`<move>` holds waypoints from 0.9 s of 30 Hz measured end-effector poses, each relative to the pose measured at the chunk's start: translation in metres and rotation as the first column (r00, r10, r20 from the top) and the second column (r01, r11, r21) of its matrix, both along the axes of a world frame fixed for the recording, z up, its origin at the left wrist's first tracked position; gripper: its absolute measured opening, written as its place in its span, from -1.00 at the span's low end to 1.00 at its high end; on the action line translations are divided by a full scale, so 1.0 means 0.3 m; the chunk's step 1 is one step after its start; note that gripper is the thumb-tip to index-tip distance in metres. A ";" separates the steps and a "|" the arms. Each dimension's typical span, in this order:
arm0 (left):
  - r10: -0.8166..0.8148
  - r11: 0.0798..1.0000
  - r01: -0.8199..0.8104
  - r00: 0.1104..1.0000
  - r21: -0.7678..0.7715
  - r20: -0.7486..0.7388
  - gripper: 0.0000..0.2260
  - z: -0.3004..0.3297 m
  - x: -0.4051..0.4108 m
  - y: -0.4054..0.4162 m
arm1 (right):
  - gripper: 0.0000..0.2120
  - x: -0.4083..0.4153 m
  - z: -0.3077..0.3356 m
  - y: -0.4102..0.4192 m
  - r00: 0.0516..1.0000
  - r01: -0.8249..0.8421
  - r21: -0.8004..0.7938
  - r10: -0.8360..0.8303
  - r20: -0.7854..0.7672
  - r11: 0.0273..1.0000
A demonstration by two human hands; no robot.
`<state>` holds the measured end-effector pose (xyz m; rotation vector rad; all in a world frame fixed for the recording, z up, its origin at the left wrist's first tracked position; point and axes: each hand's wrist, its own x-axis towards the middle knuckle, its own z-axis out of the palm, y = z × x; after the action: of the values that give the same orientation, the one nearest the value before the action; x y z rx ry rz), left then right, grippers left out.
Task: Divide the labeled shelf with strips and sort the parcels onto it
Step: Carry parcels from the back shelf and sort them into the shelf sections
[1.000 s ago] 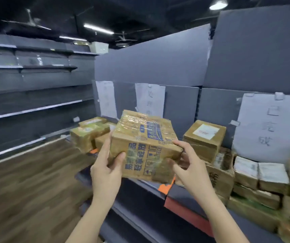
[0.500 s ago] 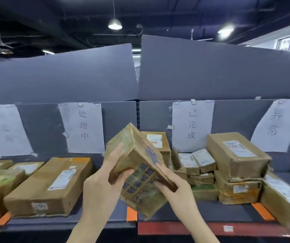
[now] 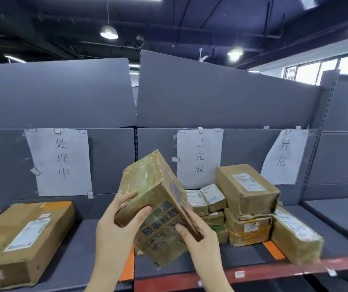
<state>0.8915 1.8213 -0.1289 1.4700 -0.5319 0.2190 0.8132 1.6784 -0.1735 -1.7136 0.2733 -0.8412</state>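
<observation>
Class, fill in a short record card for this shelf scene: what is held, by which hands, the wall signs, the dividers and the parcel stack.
Held item: brown taped cardboard parcel with blue print, tilted
Left hand: grips the parcel's left side
Right hand: grips its lower right edge
Signs: three white paper sheets on the grey back panel
Dividers: orange strips on the dark shelf
Stack: cardboard boxes below the middle sign

I read three paper signs on the shelf's back panel: 处理中 (image 3: 61,159) at left, 已完成 (image 3: 199,157) in the middle, 异常 (image 3: 283,152) at right. The blue print on the box (image 3: 158,209) I'm holding is partly covered, and the parcel labels are too small to read.
</observation>
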 end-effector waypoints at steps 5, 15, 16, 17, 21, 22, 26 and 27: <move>-0.001 0.989 -0.019 0.991 0.147 0.134 -0.68 0.014 -0.007 -0.027 | -0.36 -0.031 0.073 -0.021 0.993 -0.023 -0.266 -0.009 -0.118 0.964; -0.100 0.940 -0.051 0.904 0.336 0.417 -0.38 0.045 -0.017 -0.042 | -0.35 -0.045 0.150 -0.078 0.999 -0.053 -0.253 0.050 -0.018 0.966; -0.083 0.941 -0.068 0.904 0.333 0.419 -0.35 0.042 -0.015 -0.039 | -0.41 -0.043 0.136 -0.091 0.998 -0.046 -0.150 0.052 0.036 0.988; -0.050 0.931 -0.120 0.893 0.344 0.447 -0.34 0.034 -0.013 -0.036 | -0.49 -0.042 0.120 -0.106 0.994 -0.039 -0.050 0.044 0.095 0.998; 0.044 0.890 -0.209 0.924 0.405 0.381 -0.32 0.003 -0.009 -0.002 | -0.29 -0.041 0.063 -0.146 0.955 -0.144 0.298 0.053 0.292 0.944; 0.008 0.917 -0.136 0.946 0.376 0.323 -0.34 0.003 -0.015 0.003 | -0.24 -0.036 0.052 -0.150 0.951 -0.168 0.324 0.067 0.301 0.931; -0.050 0.960 -0.022 0.968 0.279 0.247 -0.38 -0.013 -0.013 0.010 | -0.28 -0.019 0.027 -0.148 0.952 -0.222 0.335 0.129 0.278 0.916; -0.035 0.964 -0.029 0.971 0.264 0.235 -0.38 -0.016 -0.007 0.009 | -0.33 -0.016 0.028 -0.144 0.964 -0.197 0.303 0.128 0.234 0.932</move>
<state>0.8894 1.8241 -0.1337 1.7147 -0.7814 0.3345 0.8085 1.6351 -0.1650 -1.3086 0.1134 -0.7984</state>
